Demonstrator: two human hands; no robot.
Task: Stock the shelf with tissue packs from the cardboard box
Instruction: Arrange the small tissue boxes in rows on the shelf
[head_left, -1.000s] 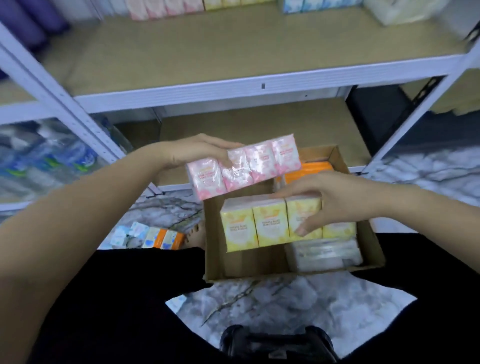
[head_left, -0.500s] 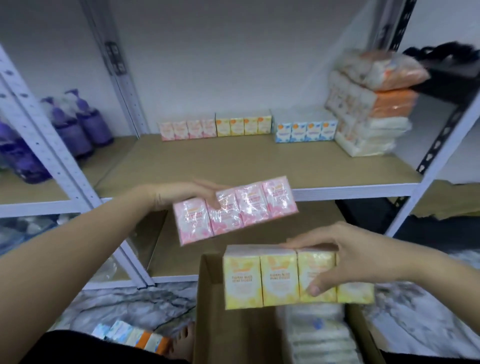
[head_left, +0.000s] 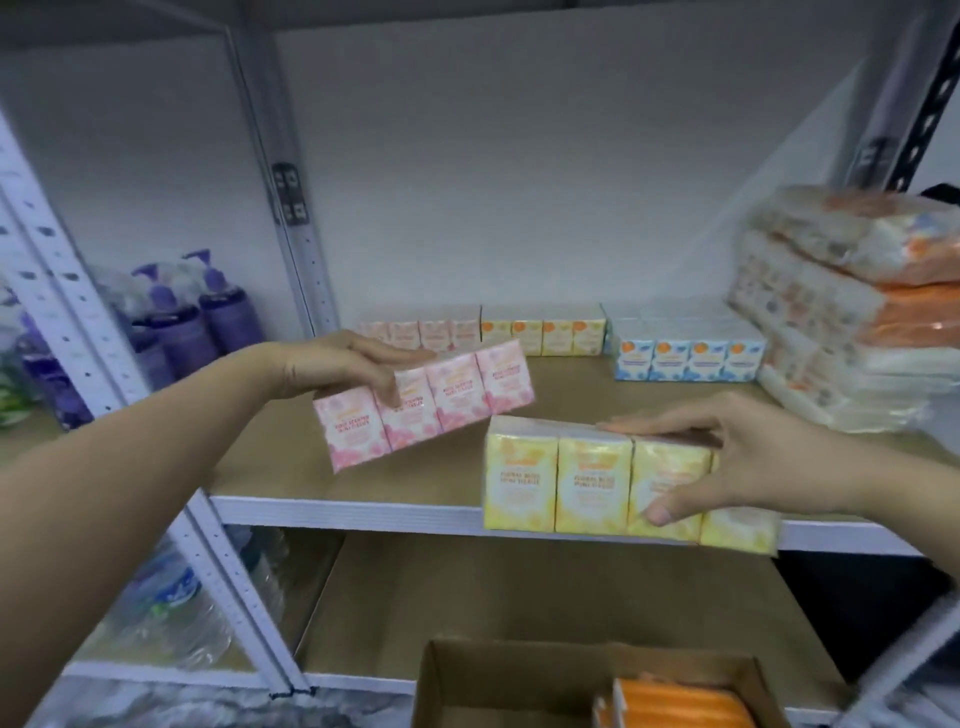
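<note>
My left hand (head_left: 343, 366) grips a pink tissue pack (head_left: 447, 402) from above, tilted, in the air over the front of the middle shelf board (head_left: 363, 467). My right hand (head_left: 727, 462) holds a yellow tissue pack (head_left: 561, 483) level at the shelf's front edge, thumb on its face and fingers on top. At the back of the shelf stand a row of pink packs (head_left: 418, 332), yellow packs (head_left: 545, 335) and blue packs (head_left: 688, 358). The open cardboard box (head_left: 467, 675) sits at the bottom, with an orange pack (head_left: 675, 704) inside.
Large wrapped orange-and-white tissue bundles (head_left: 852, 312) are stacked at the shelf's right end. Purple pump bottles (head_left: 202, 312) stand in the left bay behind a perforated white upright (head_left: 78, 332). Water bottles (head_left: 171, 597) lie lower left. The lower shelf board (head_left: 519, 597) is bare behind the box.
Both hands rose from the box to shelf height with the pink and yellow packs, moving forward over the shelf's front edge. The view tilted up, so the box dropped to the bottom.
</note>
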